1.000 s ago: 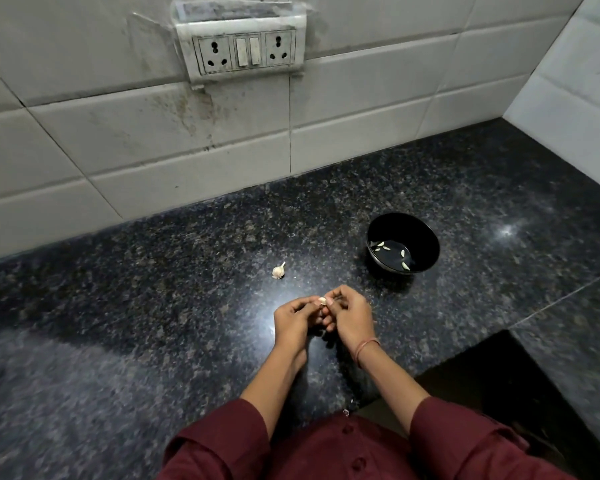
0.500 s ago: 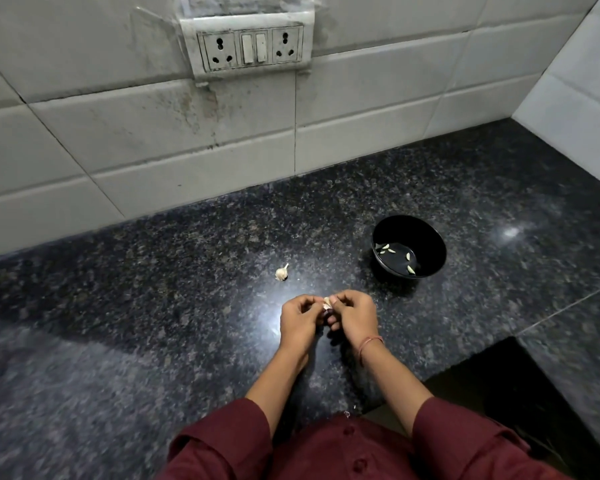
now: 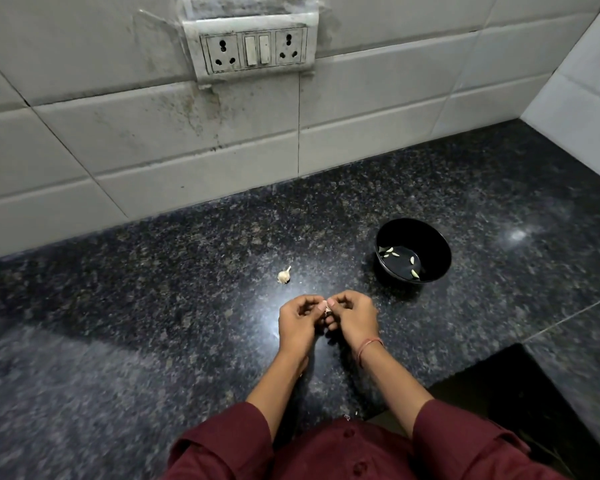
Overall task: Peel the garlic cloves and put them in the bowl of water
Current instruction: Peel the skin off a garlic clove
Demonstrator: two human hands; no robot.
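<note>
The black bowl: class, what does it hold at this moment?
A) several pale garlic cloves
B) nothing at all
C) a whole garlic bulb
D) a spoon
A: several pale cloves lie scattered at the bottom of the black bowl, and nothing else shows inside it.

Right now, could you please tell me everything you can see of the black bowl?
The bowl is round, black and glossy. It stands upright on the dark speckled counter, right of the small garlic piece lying there. Its wall is deep and plain. A shallow pool of water at the bottom holds several pale peeled cloves. Only the counter touches it.
</note>
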